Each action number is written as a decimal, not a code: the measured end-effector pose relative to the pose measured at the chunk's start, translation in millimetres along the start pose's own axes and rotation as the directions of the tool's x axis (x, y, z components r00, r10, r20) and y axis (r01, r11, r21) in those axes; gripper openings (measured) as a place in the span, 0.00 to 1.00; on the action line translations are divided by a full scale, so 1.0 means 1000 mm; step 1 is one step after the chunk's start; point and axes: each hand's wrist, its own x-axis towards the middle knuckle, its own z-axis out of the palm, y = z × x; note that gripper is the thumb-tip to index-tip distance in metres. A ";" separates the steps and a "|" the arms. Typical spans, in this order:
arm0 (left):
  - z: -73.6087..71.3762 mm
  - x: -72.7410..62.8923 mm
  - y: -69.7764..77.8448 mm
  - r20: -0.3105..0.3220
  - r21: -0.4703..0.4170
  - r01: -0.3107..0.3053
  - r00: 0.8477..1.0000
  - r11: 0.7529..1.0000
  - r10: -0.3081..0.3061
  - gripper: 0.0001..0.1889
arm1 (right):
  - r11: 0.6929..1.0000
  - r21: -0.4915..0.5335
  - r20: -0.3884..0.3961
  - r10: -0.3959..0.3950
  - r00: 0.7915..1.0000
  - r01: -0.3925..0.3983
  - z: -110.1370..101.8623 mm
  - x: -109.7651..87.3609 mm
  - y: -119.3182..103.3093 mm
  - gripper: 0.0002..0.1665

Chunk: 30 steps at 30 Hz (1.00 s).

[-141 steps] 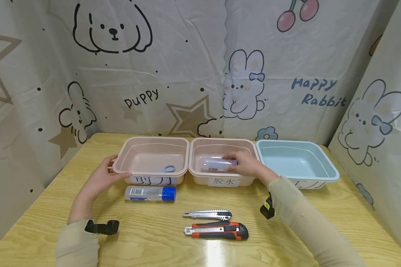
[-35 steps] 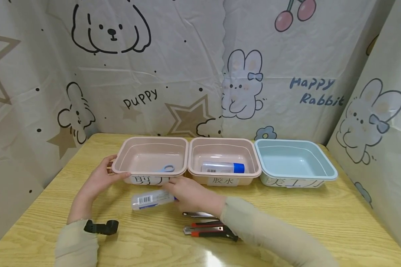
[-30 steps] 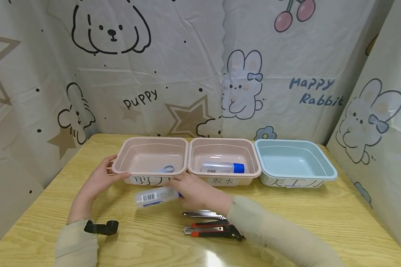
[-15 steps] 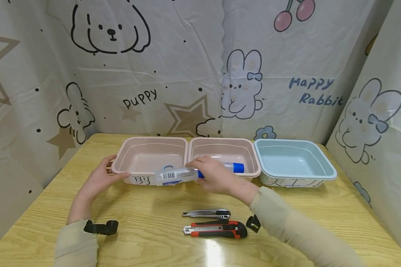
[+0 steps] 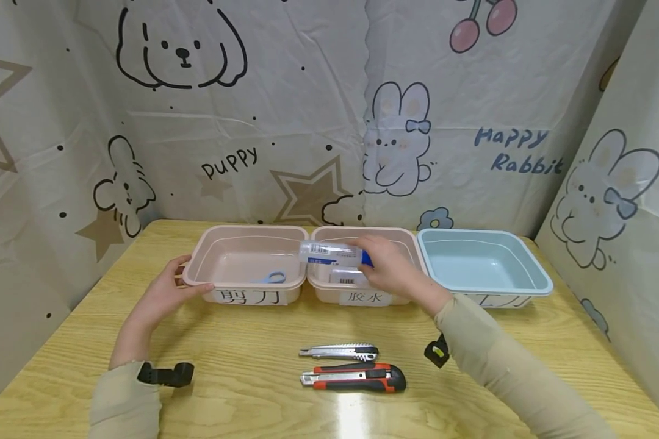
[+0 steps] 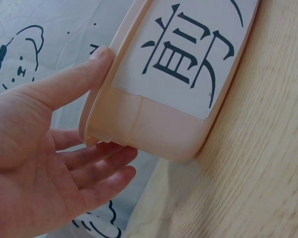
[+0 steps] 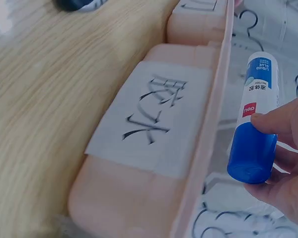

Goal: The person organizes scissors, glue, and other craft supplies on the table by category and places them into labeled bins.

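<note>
My right hand (image 5: 387,265) grips a clear liquid glue bottle (image 5: 329,253) near its blue cap, holding it sideways over the middle pink bin (image 5: 329,294). In the right wrist view the glue bottle (image 7: 260,94) shows its label, with the thumb on it just above the cap. A second glue bottle (image 5: 345,277) lies inside that bin, its cap end hidden behind my hand. My left hand (image 6: 64,134) holds the corner of the left pink bin (image 6: 154,124), thumb on the rim and fingers below it. Light-blue scissors (image 5: 275,277) lie in the left bin.
A light-blue bin (image 5: 486,294) stands to the right, in line with the pink ones. On the table (image 5: 241,366) in front lie a slim silver utility knife (image 5: 337,352) and a larger red-and-black utility knife (image 5: 354,378). A printed curtain (image 5: 285,110) hangs behind.
My right hand has put one glue bottle in the middle bin, then lifted the other from the table and carried it up and right over that bin. My left hand has stayed put.
</note>
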 end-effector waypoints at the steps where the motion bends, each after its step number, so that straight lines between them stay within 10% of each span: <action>1: 0.000 0.000 0.000 -0.001 0.001 0.000 1.000 1.000 0.000 0.51 | 1.000 0.003 0.000 0.011 1.000 -0.011 0.001 0.000 0.003 0.26; 30: -0.001 0.002 -0.002 0.002 0.029 -0.002 1.000 1.000 0.002 0.52 | 0.973 0.024 0.332 0.208 0.920 -0.229 0.028 0.017 0.068 0.27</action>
